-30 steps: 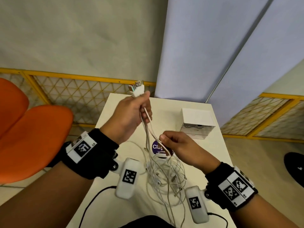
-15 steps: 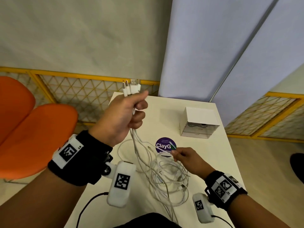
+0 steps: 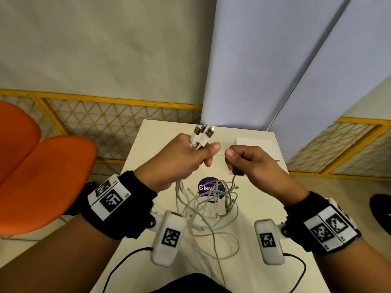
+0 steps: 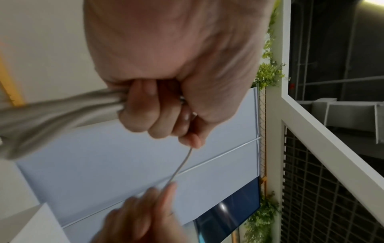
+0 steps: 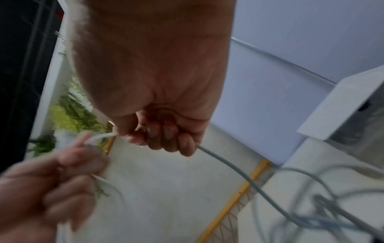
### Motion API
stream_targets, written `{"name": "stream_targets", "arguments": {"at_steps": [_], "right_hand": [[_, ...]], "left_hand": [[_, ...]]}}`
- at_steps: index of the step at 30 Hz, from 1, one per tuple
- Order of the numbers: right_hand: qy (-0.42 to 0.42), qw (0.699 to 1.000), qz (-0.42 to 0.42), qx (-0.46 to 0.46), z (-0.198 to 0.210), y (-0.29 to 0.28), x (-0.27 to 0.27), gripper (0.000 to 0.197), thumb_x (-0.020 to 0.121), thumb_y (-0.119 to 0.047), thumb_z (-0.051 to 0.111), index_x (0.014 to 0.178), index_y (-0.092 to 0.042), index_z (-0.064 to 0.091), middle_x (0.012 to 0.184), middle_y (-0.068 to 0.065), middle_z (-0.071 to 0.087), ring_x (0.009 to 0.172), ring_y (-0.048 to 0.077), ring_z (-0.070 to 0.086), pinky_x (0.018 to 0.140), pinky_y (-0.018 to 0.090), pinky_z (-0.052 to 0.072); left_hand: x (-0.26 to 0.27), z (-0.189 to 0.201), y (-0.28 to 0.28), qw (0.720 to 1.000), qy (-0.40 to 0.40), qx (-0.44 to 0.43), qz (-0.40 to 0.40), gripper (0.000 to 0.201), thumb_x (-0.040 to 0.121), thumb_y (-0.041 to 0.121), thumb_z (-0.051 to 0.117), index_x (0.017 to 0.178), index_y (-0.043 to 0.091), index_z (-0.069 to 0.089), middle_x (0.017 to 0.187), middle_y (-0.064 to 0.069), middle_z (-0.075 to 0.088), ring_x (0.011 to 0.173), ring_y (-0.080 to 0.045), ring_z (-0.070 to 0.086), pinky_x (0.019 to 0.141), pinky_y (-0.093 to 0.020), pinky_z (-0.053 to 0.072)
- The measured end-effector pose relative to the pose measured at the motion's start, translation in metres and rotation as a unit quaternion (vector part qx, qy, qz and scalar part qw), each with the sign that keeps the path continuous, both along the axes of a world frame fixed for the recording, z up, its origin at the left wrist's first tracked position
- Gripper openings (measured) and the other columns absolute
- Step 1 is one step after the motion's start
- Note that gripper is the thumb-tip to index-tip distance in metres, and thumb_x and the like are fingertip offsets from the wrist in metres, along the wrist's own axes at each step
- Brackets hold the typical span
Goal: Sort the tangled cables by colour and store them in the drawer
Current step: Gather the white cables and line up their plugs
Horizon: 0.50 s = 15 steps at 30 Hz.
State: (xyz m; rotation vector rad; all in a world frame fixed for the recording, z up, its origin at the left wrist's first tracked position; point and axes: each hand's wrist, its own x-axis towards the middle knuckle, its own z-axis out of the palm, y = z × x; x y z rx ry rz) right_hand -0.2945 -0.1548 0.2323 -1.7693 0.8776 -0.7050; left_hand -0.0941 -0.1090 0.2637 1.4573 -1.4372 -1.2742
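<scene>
A tangle of white cables (image 3: 208, 205) lies loosely on the white table (image 3: 152, 144). My left hand (image 3: 190, 155) is raised above it and grips a bundle of white cable ends, their USB plugs (image 3: 202, 134) sticking up past the fist. My right hand (image 3: 239, 158) is level with it, just to its right, and pinches one thin white cable (image 5: 220, 160) that runs down into the tangle. A short taut piece of cable (image 4: 180, 164) spans between the two hands. A small white drawer box (image 3: 256, 146) stands behind my right hand.
A round purple sticker (image 3: 208, 188) shows under the cables. An orange chair (image 3: 42, 180) stands left of the table. A yellow mesh fence (image 3: 110, 121) and pale blue partition panels (image 3: 264, 66) run behind the table's far edge.
My right hand has risen from the tangle to beside my left hand, bringing a cable up with it. My left hand has dropped slightly and now holds more plugs.
</scene>
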Motion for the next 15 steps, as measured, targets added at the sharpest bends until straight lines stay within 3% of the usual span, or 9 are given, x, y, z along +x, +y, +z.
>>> {"name": "stream_targets", "arguments": {"at_steps": [4, 6, 8, 12, 15], "right_hand": [[-0.004, 1.000, -0.019, -0.008, -0.040, -0.003, -0.006, 0.054, 0.097, -0.051, 0.043, 0.070, -0.005, 0.041, 0.066, 0.003, 0.037, 0.063, 0.021, 0.034, 0.063, 0.033, 0.032], [0.016, 0.999, -0.048, -0.015, -0.068, -0.002, -0.009, 0.058, 0.097, -0.058, 0.042, 0.072, -0.005, 0.042, 0.065, 0.001, 0.038, 0.062, 0.018, 0.038, 0.063, 0.033, 0.035], [0.023, 0.997, -0.075, -0.014, -0.093, -0.001, -0.010, 0.055, 0.100, -0.054, 0.040, 0.075, -0.005, 0.043, 0.066, -0.001, 0.040, 0.063, 0.015, 0.039, 0.063, 0.032, 0.036], [0.064, 0.994, -0.084, -0.022, -0.128, 0.003, -0.003, 0.042, 0.104, -0.043, 0.035, 0.076, -0.014, 0.047, 0.065, -0.012, 0.045, 0.064, 0.008, 0.043, 0.064, 0.025, 0.038], [0.087, 0.992, -0.086, -0.010, -0.149, 0.003, -0.003, 0.041, 0.104, -0.044, 0.033, 0.080, -0.016, 0.048, 0.068, -0.011, 0.048, 0.065, 0.005, 0.044, 0.059, 0.018, 0.039]], "left_hand": [[0.008, 0.014, 0.000, 0.992, 0.108, -0.063, 0.035, 0.041, 0.100, 0.033, 0.057, 0.063, 0.014, 0.055, 0.053, -0.001, 0.028, 0.042, -0.012, 0.019, 0.046, -0.027, 0.013], [0.013, 0.020, 0.000, 0.980, 0.169, -0.091, 0.054, 0.039, 0.100, 0.029, 0.055, 0.065, 0.013, 0.051, 0.063, -0.013, 0.022, 0.042, -0.012, 0.017, 0.044, -0.024, 0.013], [0.015, 0.023, 0.004, 0.972, 0.200, -0.109, 0.061, 0.039, 0.099, 0.029, 0.054, 0.065, 0.013, 0.049, 0.070, -0.019, 0.017, 0.042, -0.012, 0.015, 0.043, -0.022, 0.014], [0.014, 0.023, 0.012, 0.955, 0.261, -0.122, 0.069, 0.035, 0.091, 0.034, 0.056, 0.065, 0.011, 0.051, 0.065, -0.011, 0.024, 0.039, -0.009, 0.017, 0.044, -0.024, 0.012], [0.016, 0.022, 0.014, 0.943, 0.301, -0.122, 0.077, 0.035, 0.091, 0.034, 0.055, 0.063, 0.014, 0.055, 0.075, -0.019, 0.015, 0.040, -0.009, 0.015, 0.044, -0.024, 0.011]]}}
